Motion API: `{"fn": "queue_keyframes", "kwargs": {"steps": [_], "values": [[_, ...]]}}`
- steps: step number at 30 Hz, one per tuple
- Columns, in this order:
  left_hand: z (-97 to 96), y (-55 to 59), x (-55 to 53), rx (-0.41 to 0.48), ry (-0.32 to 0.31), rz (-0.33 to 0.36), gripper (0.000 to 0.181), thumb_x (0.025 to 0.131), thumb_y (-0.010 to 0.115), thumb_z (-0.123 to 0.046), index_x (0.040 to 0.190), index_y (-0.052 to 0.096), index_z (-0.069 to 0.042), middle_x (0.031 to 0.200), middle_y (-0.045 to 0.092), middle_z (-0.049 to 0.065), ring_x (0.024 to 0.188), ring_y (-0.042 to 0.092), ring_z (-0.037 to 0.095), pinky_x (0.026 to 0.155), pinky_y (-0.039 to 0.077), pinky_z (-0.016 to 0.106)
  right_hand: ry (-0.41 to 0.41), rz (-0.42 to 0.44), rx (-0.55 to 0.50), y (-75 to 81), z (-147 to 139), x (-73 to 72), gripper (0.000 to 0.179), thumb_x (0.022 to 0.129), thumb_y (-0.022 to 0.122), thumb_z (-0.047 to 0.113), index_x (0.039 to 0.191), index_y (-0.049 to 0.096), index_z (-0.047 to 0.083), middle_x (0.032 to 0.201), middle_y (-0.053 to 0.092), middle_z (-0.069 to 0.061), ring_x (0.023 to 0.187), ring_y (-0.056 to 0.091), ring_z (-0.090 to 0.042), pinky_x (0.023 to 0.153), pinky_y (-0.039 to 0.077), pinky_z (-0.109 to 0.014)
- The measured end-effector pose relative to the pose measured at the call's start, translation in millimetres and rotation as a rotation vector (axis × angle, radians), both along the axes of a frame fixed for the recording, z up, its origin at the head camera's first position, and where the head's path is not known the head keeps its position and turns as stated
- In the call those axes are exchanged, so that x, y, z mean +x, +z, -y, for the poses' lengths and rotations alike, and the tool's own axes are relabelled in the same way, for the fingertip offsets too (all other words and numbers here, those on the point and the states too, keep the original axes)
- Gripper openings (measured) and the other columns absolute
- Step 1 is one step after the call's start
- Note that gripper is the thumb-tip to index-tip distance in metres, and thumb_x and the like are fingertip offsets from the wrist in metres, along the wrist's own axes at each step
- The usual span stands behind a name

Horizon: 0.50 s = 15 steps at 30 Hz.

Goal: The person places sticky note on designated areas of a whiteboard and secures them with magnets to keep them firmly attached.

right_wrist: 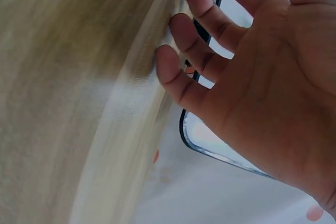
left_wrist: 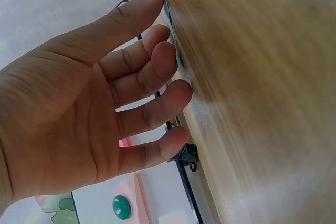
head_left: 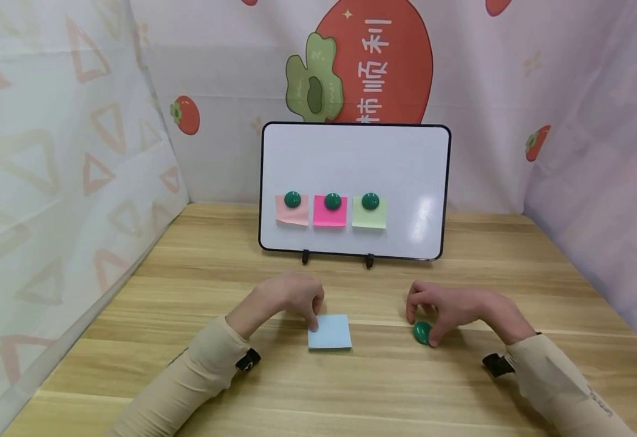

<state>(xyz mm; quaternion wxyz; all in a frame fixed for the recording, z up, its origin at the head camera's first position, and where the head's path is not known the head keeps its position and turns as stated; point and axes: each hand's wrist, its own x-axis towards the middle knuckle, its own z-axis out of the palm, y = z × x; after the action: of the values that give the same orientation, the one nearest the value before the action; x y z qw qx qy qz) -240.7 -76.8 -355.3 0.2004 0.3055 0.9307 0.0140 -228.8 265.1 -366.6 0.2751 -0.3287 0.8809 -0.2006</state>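
A light blue sticky note pad (head_left: 330,332) lies flat on the table. My left hand (head_left: 296,295) is at its left edge, thumb touching it; in the left wrist view the other fingers (left_wrist: 157,107) bend loosely down to the tabletop. To the right, a round green magnet (head_left: 421,332) sits on the table between the thumb and index finger of my right hand (head_left: 452,308), which pinch it at its sides. The right wrist view shows the other fingers (right_wrist: 181,74) curved near the wood; the magnet is out of sight there.
Behind the hands stands a black-framed whiteboard (head_left: 405,176) on small black feet (head_left: 370,261). Peach (head_left: 291,215), hot pink (head_left: 329,218) and pale green (head_left: 369,220) notes hang on it in a row, each under a green magnet. Printed cloth (head_left: 225,164) encloses the wooden table (head_left: 214,243).
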Motion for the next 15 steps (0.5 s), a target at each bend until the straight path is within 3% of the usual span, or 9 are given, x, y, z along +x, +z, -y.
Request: {"fn": "queue_keyframes", "kwargs": {"steps": [6, 11, 15], "values": [[0.6, 0.3, 0.4, 0.016, 0.007, -0.003, 0.028, 0.074, 0.086, -0.041, 0.073, 0.062, -0.026, 0.074, 0.060, -0.013, 0.068, 0.051, 0.006, 0.063, 0.043, 0.027, 0.021, 0.004, -0.062, -1.5, -0.3, -2.3, 0.028, 0.078, 0.084, 0.028, 0.100, 0.066, 0.028, 0.111, 0.048, 0.000, 0.097, 0.044, -0.020, 0.081, 0.040, -0.029], [-0.5, 0.9, 1.1, 0.003, 0.019, -0.032, 0.030, 0.075, 0.085, -0.043, 0.085, 0.064, -0.024, 0.081, 0.061, -0.013, 0.072, 0.053, 0.008, 0.066, 0.044, 0.027, -0.002, 0.017, -0.059, 1.3, -2.1, -1.5, 0.037, 0.075, 0.086, 0.025, 0.105, 0.065, 0.029, 0.114, 0.047, 0.000, 0.099, 0.043, -0.022, 0.082, 0.040, -0.030], [-2.0, 0.7, 2.0, -0.013, 0.010, -0.085, 0.028, 0.076, 0.085, -0.040, 0.085, 0.065, -0.022, 0.079, 0.060, -0.013, 0.070, 0.053, 0.007, 0.065, 0.044, 0.027, -0.003, 0.020, -0.051, -2.3, -4.9, -2.2, 0.043, 0.073, 0.086, 0.019, 0.108, 0.063, 0.031, 0.118, 0.043, 0.000, 0.100, 0.041, -0.022, 0.081, 0.038, -0.029]]}}
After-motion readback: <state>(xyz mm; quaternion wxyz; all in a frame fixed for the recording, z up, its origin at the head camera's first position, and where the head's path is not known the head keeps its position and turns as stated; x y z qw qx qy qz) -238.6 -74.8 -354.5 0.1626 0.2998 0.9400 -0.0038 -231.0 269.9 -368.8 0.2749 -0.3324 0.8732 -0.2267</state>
